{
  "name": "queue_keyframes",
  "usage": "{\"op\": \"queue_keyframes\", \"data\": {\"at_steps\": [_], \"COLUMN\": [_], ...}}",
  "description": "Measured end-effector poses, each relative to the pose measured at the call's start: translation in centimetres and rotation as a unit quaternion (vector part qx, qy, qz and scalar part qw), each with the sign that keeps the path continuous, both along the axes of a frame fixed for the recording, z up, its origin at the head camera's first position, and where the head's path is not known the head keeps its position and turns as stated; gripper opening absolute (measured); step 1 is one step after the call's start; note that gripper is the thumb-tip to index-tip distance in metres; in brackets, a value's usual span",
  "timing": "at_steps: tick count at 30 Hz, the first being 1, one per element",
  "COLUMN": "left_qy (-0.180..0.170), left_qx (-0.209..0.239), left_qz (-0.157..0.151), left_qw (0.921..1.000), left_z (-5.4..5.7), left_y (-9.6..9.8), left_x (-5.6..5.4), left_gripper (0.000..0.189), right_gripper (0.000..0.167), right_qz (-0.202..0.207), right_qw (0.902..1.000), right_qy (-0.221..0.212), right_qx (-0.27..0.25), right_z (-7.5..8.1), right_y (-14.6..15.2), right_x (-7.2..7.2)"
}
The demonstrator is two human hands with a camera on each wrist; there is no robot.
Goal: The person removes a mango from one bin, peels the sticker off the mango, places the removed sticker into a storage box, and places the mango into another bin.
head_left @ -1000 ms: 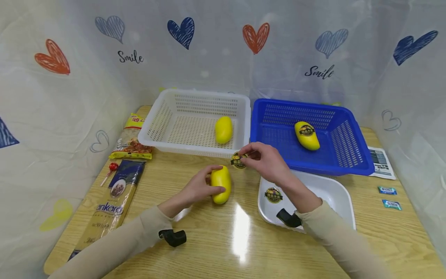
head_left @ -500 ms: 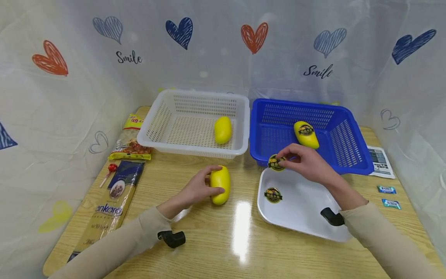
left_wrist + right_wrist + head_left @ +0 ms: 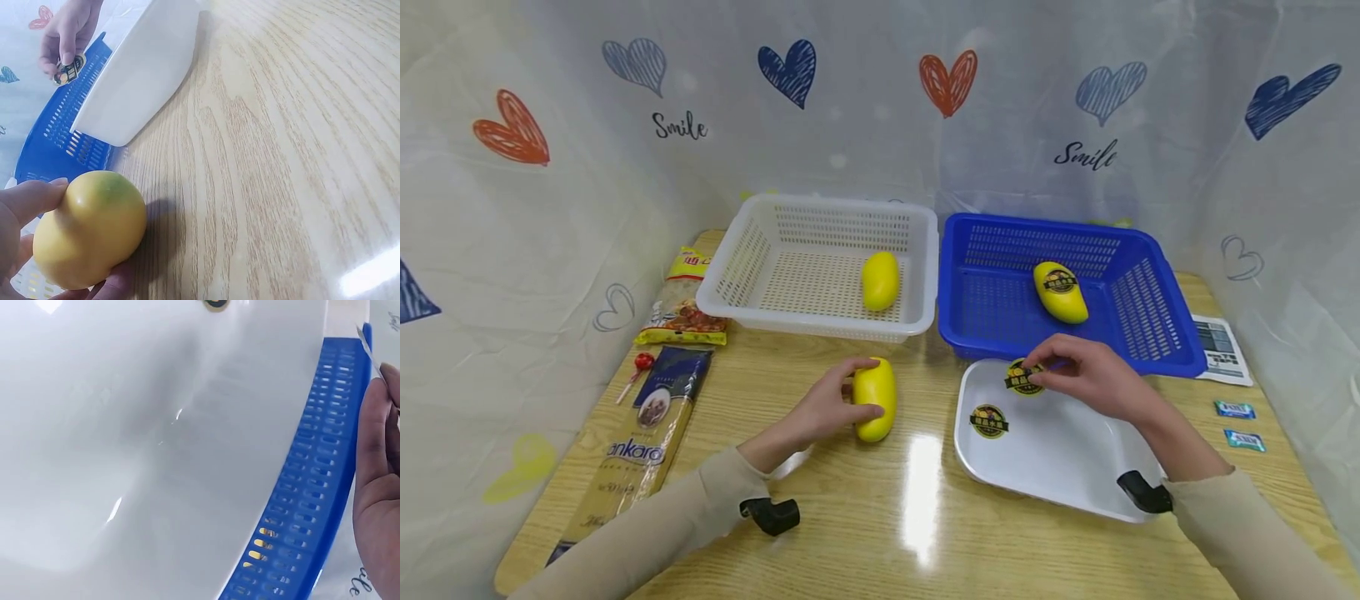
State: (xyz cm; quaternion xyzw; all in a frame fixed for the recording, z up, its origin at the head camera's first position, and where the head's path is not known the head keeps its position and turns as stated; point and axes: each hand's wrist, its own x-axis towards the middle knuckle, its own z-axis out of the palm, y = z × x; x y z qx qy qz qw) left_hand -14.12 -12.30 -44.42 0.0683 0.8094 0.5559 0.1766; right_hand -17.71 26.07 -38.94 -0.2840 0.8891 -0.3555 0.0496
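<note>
My left hand (image 3: 825,403) holds a yellow mango (image 3: 876,400) on the table, fingers and thumb round its left side. In the left wrist view the same mango (image 3: 90,230) shows a greenish patch on top. Over the far side of a white tray (image 3: 1060,454), my right hand (image 3: 1090,377) pinches a round black-and-gold sticker (image 3: 1024,377). The right wrist view shows this sticker (image 3: 370,350) edge-on between thumb and fingers. Another sticker (image 3: 989,421) of the same design lies in the tray's left part.
A white basket (image 3: 752,315) holds one plain mango (image 3: 881,281). Beside it, a blue basket (image 3: 1180,333) has a mango (image 3: 1062,293) bearing a sticker. Food packets (image 3: 625,450) and a lollipop (image 3: 643,361) lie left; small blue wrapped sweets (image 3: 1243,439) and a printed sheet (image 3: 1223,350) lie right.
My right hand has moved right with the sticker, from beside the held mango to over the white tray. My left hand and its mango stay in place.
</note>
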Motion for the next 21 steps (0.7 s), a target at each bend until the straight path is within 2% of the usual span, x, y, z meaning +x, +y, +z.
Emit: {"op": "queue_keyframes", "data": {"at_steps": [5, 10, 16, 21], "left_qy": [0.000, 0.004, 0.002, 0.002], "left_qx": [-0.001, 0.000, -0.002, 0.001], "left_qz": [-0.001, -0.001, -0.003, -0.009], "left_qw": [1.0000, 1.0000, 1.0000, 1.0000], "left_z": [-0.1, -0.1, 0.0, 0.0], "left_y": [0.1, 0.1, 0.0, -0.1], "left_x": [0.0, 0.0, 0.0, -0.1], "left_gripper": [0.067, 0.067, 0.066, 0.066], "right_gripper": [0.009, 0.013, 0.013, 0.016], "right_qz": [-0.024, -0.045, -0.053, -0.058], "right_qw": [0.9984, 0.9926, 0.9862, 0.9803], "right_qy": [-0.049, -0.108, -0.144, -0.178], "right_qx": [0.016, 0.031, 0.061, 0.063], "right_z": [0.3, 0.0, -0.4, -1.1], "right_y": [0.1, 0.2, 0.3, 0.6], "right_x": [1.0, 1.9, 2.9, 2.9]}}
